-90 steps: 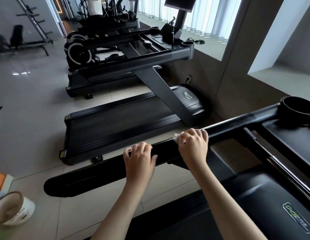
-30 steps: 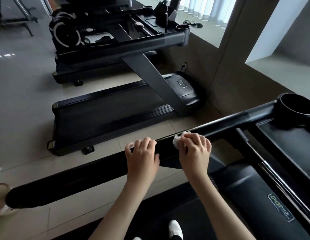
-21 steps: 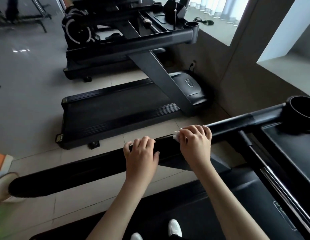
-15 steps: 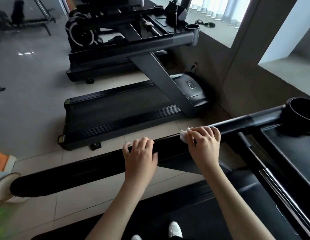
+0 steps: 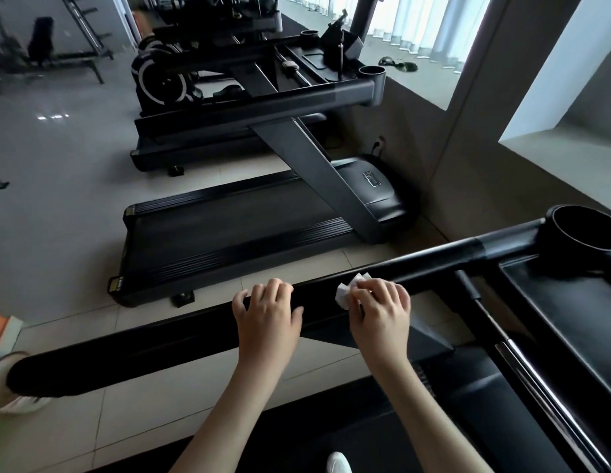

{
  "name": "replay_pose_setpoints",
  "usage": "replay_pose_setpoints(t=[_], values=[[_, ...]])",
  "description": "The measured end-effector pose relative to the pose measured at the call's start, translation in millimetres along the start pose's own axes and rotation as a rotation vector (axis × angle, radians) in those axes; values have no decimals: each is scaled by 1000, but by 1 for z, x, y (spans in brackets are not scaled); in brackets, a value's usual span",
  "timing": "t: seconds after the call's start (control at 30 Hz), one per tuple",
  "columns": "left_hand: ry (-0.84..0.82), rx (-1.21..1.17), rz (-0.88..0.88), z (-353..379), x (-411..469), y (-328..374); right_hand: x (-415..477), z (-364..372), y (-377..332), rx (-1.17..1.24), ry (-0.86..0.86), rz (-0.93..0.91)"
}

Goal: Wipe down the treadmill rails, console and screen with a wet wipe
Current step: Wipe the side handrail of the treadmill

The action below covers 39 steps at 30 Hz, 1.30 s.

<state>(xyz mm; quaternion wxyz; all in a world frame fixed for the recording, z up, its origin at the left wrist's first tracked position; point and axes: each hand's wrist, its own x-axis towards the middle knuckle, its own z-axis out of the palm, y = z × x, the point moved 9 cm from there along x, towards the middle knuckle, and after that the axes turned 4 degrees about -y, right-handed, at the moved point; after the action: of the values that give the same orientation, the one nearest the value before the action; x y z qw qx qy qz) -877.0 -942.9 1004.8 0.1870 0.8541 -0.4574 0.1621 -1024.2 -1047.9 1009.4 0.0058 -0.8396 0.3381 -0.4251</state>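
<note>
My right hand (image 5: pixel 379 308) is pinching the wet wipe (image 5: pixel 346 292) in curled fingers, pressing it on the treadmill rail (image 5: pixel 153 343). My left hand (image 5: pixel 268 314) is gripping the rail just beside it, fingers curled over the top.

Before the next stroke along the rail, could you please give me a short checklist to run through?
1. Grip: right hand pinches wipe under its fingers, ok.
2. Contact: wipe touches rail top, ok.
3. Support: left hand curls over rail, ok.
4. Path toward cup holder: bare rail, ok.
5. Path toward near end: left hand sits beside wipe, not ok.
6. Wetness of wipe: cannot tell.
</note>
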Motion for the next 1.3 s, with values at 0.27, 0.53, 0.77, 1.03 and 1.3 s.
replay_pose_setpoints(t=[0.27, 0.53, 0.77, 1.03, 1.3], values=[[12, 4, -16, -2, -1, 2, 27, 8, 14, 9, -103, 70], [13, -8, -28, -2, -2, 3, 45, 16, 30, -30, -213, 176], [33, -4, -21, -2, -2, 4, 33, -9, 54, 0, -63, 184], [1, -83, 89, 4, 9, 35, 15, -7, 67, 50, -56, 199], [-33, -116, 119, 15, 22, 60, 24, -9, 49, 17, -40, 112]])
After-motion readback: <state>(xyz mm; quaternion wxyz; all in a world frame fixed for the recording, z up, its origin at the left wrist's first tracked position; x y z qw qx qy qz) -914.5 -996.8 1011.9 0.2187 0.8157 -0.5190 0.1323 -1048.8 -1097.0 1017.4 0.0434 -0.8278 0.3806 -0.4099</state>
